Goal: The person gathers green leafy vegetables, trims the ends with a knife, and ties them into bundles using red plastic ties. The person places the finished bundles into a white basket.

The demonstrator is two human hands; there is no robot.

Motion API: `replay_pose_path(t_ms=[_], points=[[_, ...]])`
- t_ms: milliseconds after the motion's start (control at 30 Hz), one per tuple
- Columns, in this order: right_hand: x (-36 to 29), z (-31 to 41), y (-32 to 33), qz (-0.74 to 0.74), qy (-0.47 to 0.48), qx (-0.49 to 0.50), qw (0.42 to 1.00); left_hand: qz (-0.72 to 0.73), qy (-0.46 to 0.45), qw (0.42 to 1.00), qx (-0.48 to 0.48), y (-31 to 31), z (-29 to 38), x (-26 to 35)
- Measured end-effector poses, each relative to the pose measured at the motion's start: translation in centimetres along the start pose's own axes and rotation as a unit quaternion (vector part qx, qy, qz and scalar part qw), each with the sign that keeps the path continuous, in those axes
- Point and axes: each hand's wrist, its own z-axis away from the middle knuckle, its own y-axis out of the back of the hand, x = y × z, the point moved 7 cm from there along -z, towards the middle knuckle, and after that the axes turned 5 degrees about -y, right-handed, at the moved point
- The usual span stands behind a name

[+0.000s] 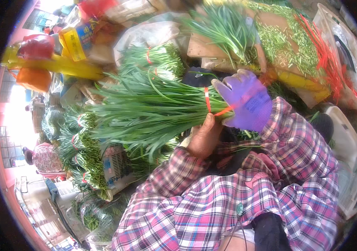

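A large bundle of green garlic chives (pixel 153 106) lies across in front of me, its leaf tips to the left. A red plastic strip (pixel 207 99) circles it near the stem end. From below, my bare left hand (pixel 205 138) grips the bundle, thumb against the strip. My right hand (pixel 246 100), in a purple glove, is at the stem end. A loose end of the strip runs into its fingers, and the stem ends are partly hidden behind the glove.
Tied chive bundles (pixel 166 59) lie beyond; more are stacked on a plastic crate (pixel 115 163) at left. Loose chives (pixel 228 31), a wooden-handled tool (pixel 261 58) and cut stem pieces (pixel 272 40) lie on a board. Red strips (pixel 329 59) hang at right. A person (pixel 47 158) sits far left.
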Motion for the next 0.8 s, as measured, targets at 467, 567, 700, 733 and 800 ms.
replay_pose_path(t_ms=[467, 567, 700, 733, 800], points=[[3.9, 0.8, 3.5, -0.165, 0.023, 0.154, 0.974, -0.612, -0.387, 0.689, -0.030, -8.2, 0.2, 8.2], [5.4, 2.9, 4.5, -0.195, 0.011, 0.189, 0.962, -0.654, -0.381, 0.653, -0.027, -7.6, 0.2, 8.4], [4.6, 4.6, 2.9, -0.125, -0.017, 0.137, 0.983, -0.561, -0.293, 0.774, -0.024, -6.8, -0.6, 8.3], [5.0, 4.9, 2.6, -0.158, -0.051, 0.134, 0.977, -0.567, -0.276, 0.776, -0.027, -7.0, -0.8, 8.2], [5.8, 5.4, 2.0, -0.211, -0.109, 0.120, 0.964, -0.495, -0.248, 0.833, -0.021, -7.3, -1.2, 8.5]])
